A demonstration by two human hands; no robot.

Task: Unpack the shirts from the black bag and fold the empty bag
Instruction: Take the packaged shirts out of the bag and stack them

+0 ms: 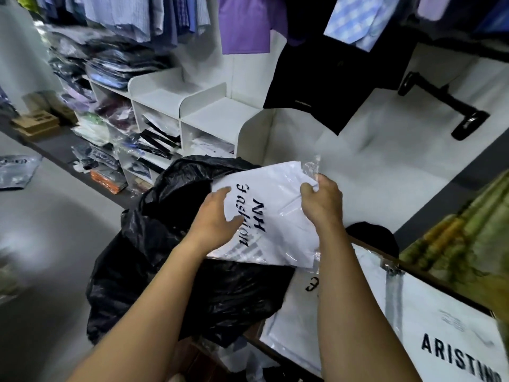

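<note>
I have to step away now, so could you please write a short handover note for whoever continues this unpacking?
Left hand: gripping the near-left side of a white shirt packed in clear plastic printed "NH Fashion".
Right hand: pinching the same pack's far edge.
The pack is held above the crumpled black plastic bag. Other packed white shirts already lie to the right.
Left: set this pack down, check the bag for more, fold it.

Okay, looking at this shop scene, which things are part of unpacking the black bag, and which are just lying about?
Part of the job:
black bag
packaged white shirt, held by the left hand and the right hand
packaged shirt lying beneath it

Just lying about:
white shelf unit
hanging shirts
Aristino package
stacked wrapped shirts
</note>
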